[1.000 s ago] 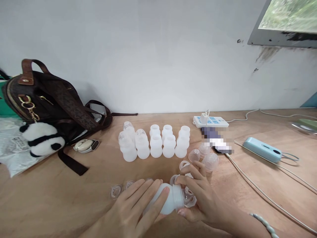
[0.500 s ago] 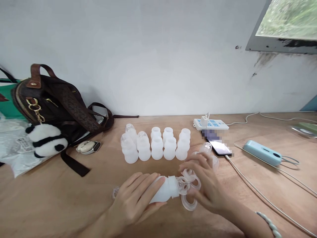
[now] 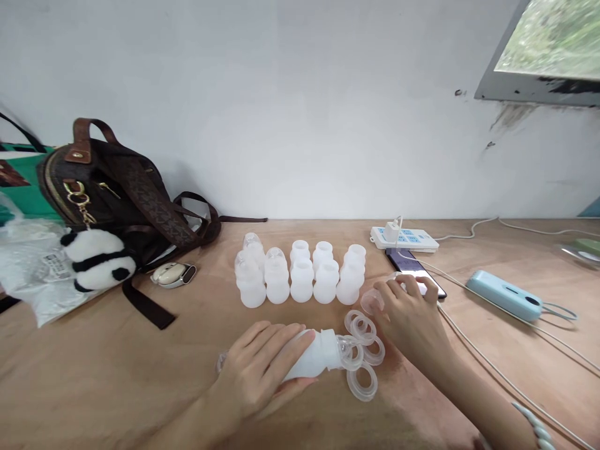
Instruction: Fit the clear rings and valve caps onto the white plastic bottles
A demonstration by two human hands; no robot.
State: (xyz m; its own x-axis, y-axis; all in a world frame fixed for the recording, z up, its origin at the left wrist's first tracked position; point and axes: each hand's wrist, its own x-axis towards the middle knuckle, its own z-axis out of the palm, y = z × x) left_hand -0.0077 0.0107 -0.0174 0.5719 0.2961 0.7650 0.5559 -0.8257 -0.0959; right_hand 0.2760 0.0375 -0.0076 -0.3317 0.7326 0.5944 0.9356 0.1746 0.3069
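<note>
My left hand [image 3: 262,369] is wrapped round a white baby bottle [image 3: 312,357] lying on its side, its neck to the right. A clear nipple-like piece [image 3: 344,345] shows at the neck, against several clear rings [image 3: 362,382]. My right hand [image 3: 412,312] reaches over the clear domed caps, fingers curled down on them; one cap [image 3: 371,301] shows by the thumb. What the fingertips grip is partly hidden. Behind stand several white bottles [image 3: 302,281] with uncovered necks, and at their left, 3 bottles [image 3: 276,278] topped with clear domes. Another clear piece [image 3: 221,361] peeks out left of my left hand.
A phone [image 3: 422,275] and a white power strip [image 3: 412,239] lie beyond my right hand. A cable [image 3: 492,369] crosses the right side near a blue handheld device [image 3: 506,295]. Leftward are a dark backpack [image 3: 122,181], a panda plush [image 3: 100,259] and a computer mouse [image 3: 171,275].
My right hand has moved from the rings rightward and away from me, onto the domed caps. My left hand still holds the bottle. The view has shifted slightly left.
</note>
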